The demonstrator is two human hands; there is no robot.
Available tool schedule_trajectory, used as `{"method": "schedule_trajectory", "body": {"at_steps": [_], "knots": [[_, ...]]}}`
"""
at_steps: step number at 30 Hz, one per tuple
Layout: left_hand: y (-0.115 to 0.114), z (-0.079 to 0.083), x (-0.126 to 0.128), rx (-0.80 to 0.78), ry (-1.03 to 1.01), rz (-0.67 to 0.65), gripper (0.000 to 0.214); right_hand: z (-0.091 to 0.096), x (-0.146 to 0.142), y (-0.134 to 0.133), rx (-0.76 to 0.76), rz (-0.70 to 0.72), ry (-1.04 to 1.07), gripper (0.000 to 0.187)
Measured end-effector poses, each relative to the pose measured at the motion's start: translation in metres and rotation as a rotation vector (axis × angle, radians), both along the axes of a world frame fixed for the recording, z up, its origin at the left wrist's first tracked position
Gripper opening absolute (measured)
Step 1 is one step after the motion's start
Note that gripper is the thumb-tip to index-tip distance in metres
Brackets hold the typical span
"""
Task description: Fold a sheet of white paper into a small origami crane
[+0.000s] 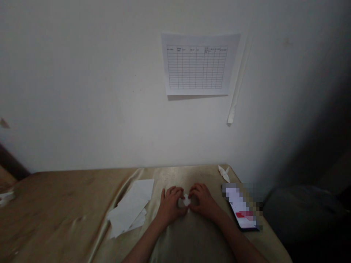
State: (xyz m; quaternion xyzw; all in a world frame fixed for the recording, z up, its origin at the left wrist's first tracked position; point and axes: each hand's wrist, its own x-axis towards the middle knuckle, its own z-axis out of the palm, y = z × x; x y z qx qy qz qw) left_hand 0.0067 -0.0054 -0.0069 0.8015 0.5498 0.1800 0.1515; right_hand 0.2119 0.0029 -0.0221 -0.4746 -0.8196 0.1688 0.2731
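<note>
A small folded piece of white paper (187, 200) is between my two hands, low over the table's middle. My left hand (172, 203) pinches its left side with thumb and fingers curled. From the other side my right hand (201, 199) grips it in the same way, thumb below and fingers above. The fingertips cover part of the paper, so its exact folded form cannot be made out. Left of my hands lies a loose stack of white paper sheets (134, 204). A folded white paper figure (224, 173) rests near the table's far right corner.
A phone (241, 210) with its screen lit lies right of my hands, partly pixelated. The table (68, 204) has a wrinkled, shiny tan cover and stands against a white wall. A printed table sheet (196, 65) hangs there. A dark bulky shape (301, 208) is beyond the right edge.
</note>
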Motion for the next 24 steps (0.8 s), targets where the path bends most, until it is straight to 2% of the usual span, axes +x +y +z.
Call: {"method": "schedule_trajectory", "body": {"at_steps": [6, 15, 21, 24], "knots": [[-0.002, 0.004, -0.002, -0.029, 0.019, -0.027, 0.043, 0.001, 0.000, -0.002, -0.013, -0.005, -0.024, 0.039], [0.001, 0.008, -0.021, -0.104, 0.023, -0.105, 0.041, 0.004, 0.002, -0.008, -0.038, 0.013, -0.002, 0.049], [0.003, 0.000, -0.020, -0.050, -0.002, -0.095, 0.030, 0.006, 0.004, -0.011, -0.049, 0.024, 0.001, 0.045], [0.004, -0.004, -0.019, -0.013, 0.010, -0.079, 0.025, 0.005, 0.005, -0.010, -0.052, 0.027, 0.024, 0.033]]}}
